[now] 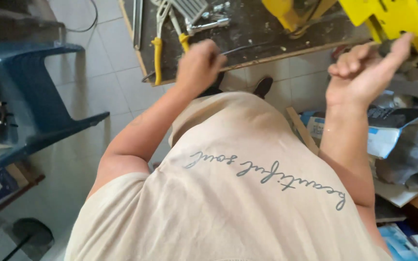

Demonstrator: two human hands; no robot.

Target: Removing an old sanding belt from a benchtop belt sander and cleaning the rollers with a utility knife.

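I look down my own beige shirt at a dark, scuffed workbench. My left hand is a closed fist at the bench's near edge. A thin dark wire runs from it to the right across the top. My right hand is raised at the right with its fingers curled and thumb stretched up. It grips a dark handle under a yellow tool body. Yellow-handled snips lie just left of my left hand.
Metal parts and another yellow machine piece sit on the bench. A blue plastic chair stands on the pale tiled floor at left. Boxes, paper and a wood strip crowd the right side. A dark shoe shows under the bench.
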